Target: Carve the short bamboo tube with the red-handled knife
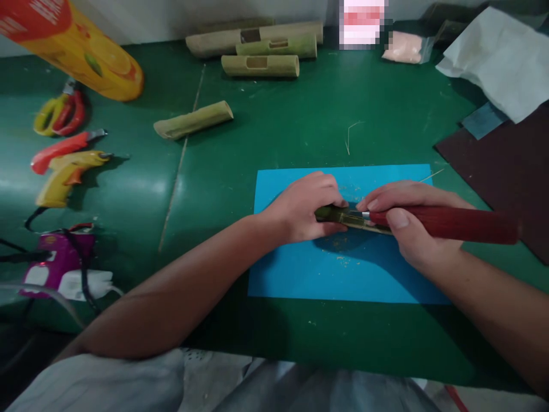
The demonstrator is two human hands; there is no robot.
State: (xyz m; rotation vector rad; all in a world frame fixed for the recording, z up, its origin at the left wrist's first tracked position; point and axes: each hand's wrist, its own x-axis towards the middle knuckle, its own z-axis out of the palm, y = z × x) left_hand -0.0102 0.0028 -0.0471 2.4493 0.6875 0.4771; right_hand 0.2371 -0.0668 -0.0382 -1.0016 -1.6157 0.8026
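Our left hand [302,209] is curled closed around the left end of a dark green slender bamboo piece [329,214], held over the light-blue rectangular sheet [278,277] on the green bench [223,183]. Our right hand [424,249] is wrapped around a tool with a long red handle [472,223], thumb pressed along it; the metal shank points left at the bamboo. Pale crumbs are scattered on the sheet.

Containers: far left, a large orange-and-yellow bottle [100,57] with a red upper part, lying tilted in our view; we can't make out its contents. Far right, a small clear plastic bag [403,48] with pinkish stuff in it, next to crumpled white paper [493,63]. At the far edge, hollow bamboo tubes [278,67] with cut openings; we can't see anything inside.

Hidden or cut off: the tool tip is too small to tell, and our right fingers cover part of the bamboo's right end. The bottle top leaves the frame, a pixelated patch [362,23] blanks something far right, and the dark brown sheet [493,163] runs out at right. Near left, cables partly cover the purple power block [64,252].
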